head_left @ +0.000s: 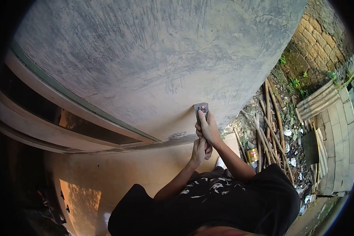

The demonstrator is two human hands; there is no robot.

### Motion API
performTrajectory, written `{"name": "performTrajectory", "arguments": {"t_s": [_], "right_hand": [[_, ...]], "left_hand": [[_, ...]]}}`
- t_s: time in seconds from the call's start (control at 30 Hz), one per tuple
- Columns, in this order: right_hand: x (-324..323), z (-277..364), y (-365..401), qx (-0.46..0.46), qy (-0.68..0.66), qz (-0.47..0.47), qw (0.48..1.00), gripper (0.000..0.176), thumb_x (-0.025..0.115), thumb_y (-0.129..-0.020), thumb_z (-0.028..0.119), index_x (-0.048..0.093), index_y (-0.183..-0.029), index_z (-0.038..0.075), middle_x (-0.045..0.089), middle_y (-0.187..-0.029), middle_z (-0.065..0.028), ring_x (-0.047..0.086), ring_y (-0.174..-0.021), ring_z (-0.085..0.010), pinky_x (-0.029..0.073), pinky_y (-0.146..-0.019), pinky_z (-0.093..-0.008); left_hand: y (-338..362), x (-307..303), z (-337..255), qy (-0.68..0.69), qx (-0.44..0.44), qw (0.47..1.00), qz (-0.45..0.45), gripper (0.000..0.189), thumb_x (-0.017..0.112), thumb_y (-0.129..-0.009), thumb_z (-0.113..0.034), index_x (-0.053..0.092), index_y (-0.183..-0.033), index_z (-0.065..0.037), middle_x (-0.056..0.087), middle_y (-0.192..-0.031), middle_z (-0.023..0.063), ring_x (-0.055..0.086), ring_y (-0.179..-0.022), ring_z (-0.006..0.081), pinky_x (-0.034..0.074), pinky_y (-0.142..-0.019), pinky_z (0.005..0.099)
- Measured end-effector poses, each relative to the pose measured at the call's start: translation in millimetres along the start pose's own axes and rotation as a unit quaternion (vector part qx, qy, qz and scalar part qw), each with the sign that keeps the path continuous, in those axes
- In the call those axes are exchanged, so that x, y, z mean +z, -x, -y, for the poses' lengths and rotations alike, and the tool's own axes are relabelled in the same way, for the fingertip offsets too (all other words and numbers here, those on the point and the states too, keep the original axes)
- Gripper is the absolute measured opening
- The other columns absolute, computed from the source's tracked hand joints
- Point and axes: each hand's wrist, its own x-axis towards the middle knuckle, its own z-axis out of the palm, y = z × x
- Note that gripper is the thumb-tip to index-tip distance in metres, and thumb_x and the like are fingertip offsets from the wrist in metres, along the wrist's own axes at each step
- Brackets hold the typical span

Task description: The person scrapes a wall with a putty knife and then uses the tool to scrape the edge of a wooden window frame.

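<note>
Head view: your hands meet low on the grey rough-plastered wall [145, 59].
Right hand [208, 129]: fingers closed round the small grey flat-bladed metal scraper [201, 107], its blade against the wall.
Left hand [200, 151]: curled shut just under your right, touching it; what it grips, you cannot tell.
Nearby: yellow tin [252, 155] beside thin wooden sticks [272, 126].

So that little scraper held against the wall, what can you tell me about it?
The scraper is a small flat tool with a dull grey, metal-looking blade, squared at its top edge, with a reddish spot on its face. It lies flat against the grey plastered wall. The right hand presses fingers on the blade; the left hand closes just below, hiding the handle.
</note>
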Motion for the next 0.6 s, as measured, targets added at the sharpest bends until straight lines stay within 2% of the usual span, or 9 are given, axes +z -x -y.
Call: {"name": "performTrajectory", "arguments": {"t_s": [0.07,0.13,0.17,0.23,0.3,0.37,0.47,0.53,0.6], "right_hand": [[2,3,4,-0.018,0.002,0.002,1.000,0.031,0.043,-0.098,0.033,0.034,-0.083,0.008,0.039,-0.054,-0.0020,0.040,-0.042,-0.0089,0.033,-0.037,-0.0228],[2,9,11,-0.079,0.108,0.086,0.987,0.032,0.042,-0.098,0.034,0.043,-0.084,0.005,0.051,-0.061,-0.0079,0.047,-0.047,-0.0104,0.038,-0.041,-0.0242],[10,25,22,-0.097,0.167,0.101,0.976,0.036,0.041,-0.098,0.034,0.053,-0.097,0.001,0.059,-0.076,-0.0129,0.055,-0.057,-0.0118,0.045,-0.052,-0.0256],[11,18,29,-0.180,0.232,0.141,0.945,0.040,0.044,-0.097,0.032,0.050,-0.118,-0.002,0.060,-0.083,-0.0137,0.060,-0.065,-0.0142,0.048,-0.063,-0.0263],[23,29,52,-0.036,0.177,0.205,0.962,0.044,0.047,-0.096,0.028,0.044,-0.128,-0.002,0.062,-0.089,-0.0141,0.063,-0.073,-0.0188,0.049,-0.074,-0.0293],[27,29,65,-0.044,0.271,0.245,0.930,0.045,0.049,-0.095,0.023,0.041,-0.131,-0.003,0.061,-0.103,-0.0151,0.064,-0.079,-0.0186,0.049,-0.079,-0.0309],[32,-5,70,-0.095,0.235,0.243,0.936,0.048,0.051,-0.094,0.027,0.042,-0.129,-0.004,0.062,-0.102,-0.0194,0.066,-0.074,-0.0195,0.051,-0.073,-0.0312],[39,-11,74,0.036,0.173,0.251,0.952,0.046,0.053,-0.094,0.026,0.044,-0.128,-0.003,0.063,-0.100,-0.0159,0.064,-0.075,-0.0163,0.051,-0.071,-0.0292],[48,-23,77,0.037,0.169,0.249,0.953,0.044,0.054,-0.094,0.026,0.045,-0.127,-0.002,0.063,-0.099,-0.0144,0.062,-0.078,-0.0150,0.051,-0.071,-0.0284]], "left_hand": [[4,1,-7,0.001,0.007,1.000,0.011,0.052,0.034,-0.097,-0.050,0.034,-0.064,-0.010,0.035,-0.047,0.0002,0.029,-0.031,0.0084,0.018,-0.030,0.0229],[7,0,-16,-0.027,0.088,0.996,0.015,0.053,0.030,-0.096,-0.054,0.037,-0.067,-0.010,0.036,-0.048,0.0007,0.029,-0.031,0.0084,0.019,-0.030,0.0223],[12,-5,-27,-0.004,0.056,0.998,0.041,0.058,0.025,-0.093,-0.061,0.039,-0.071,-0.010,0.039,-0.049,0.0018,0.030,-0.029,0.0095,0.021,-0.028,0.0215],[22,-17,-45,0.105,0.023,0.988,0.109,0.065,0.019,-0.089,-0.069,0.041,-0.068,-0.011,0.040,-0.044,0.0023,0.034,-0.026,0.0113,0.024,-0.026,0.0213],[23,-39,-45,0.252,0.024,0.930,0.264,0.070,0.017,-0.086,-0.073,0.040,-0.058,-0.013,0.038,-0.034,0.0035,0.035,-0.022,0.0137,0.028,-0.024,0.0238],[30,-49,-46,0.333,0.006,0.862,0.381,0.070,0.017,-0.087,-0.072,0.040,-0.057,-0.013,0.040,-0.035,0.0044,0.033,-0.021,0.0143,0.030,-0.024,0.0239],[49,-64,-36,0.260,0.020,0.920,0.293,0.070,0.019,-0.087,-0.073,0.040,-0.055,-0.013,0.039,-0.034,0.0031,0.034,-0.021,0.0136,0.029,-0.023,0.0240],[57,-69,-26,0.295,0.009,0.906,0.302,0.070,0.026,-0.083,-0.076,0.040,-0.055,-0.013,0.038,-0.035,0.0018,0.036,-0.023,0.0125,0.028,-0.024,0.0243],[65,-75,-22,0.279,-0.005,0.919,0.277,0.073,0.024,-0.080,-0.080,0.038,-0.053,-0.013,0.037,-0.035,0.0024,0.034,-0.022,0.0137,0.028,-0.023,0.0242]]}}
